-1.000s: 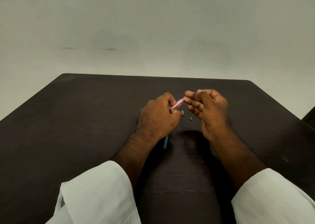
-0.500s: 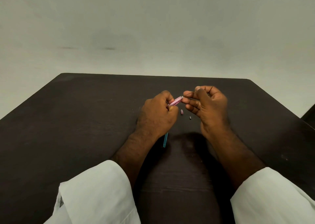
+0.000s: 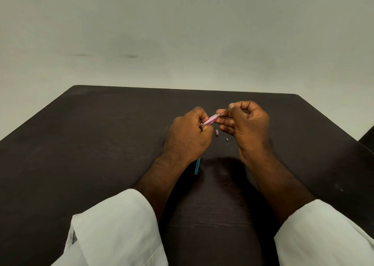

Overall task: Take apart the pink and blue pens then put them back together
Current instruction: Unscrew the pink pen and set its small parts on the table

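My left hand (image 3: 188, 136) gripped the pink pen (image 3: 210, 120); my right hand (image 3: 247, 124) pinched its far end. It looked light, thin and slippery, best held by the barrel.

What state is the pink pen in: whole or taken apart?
Apart, it seems: the left hand grips its pink barrel, and a small pink piece lies loose on the table.

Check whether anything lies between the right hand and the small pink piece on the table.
Nothing visible does. The small pink piece lies in the open beside the right hand; the grey piece sits apart.
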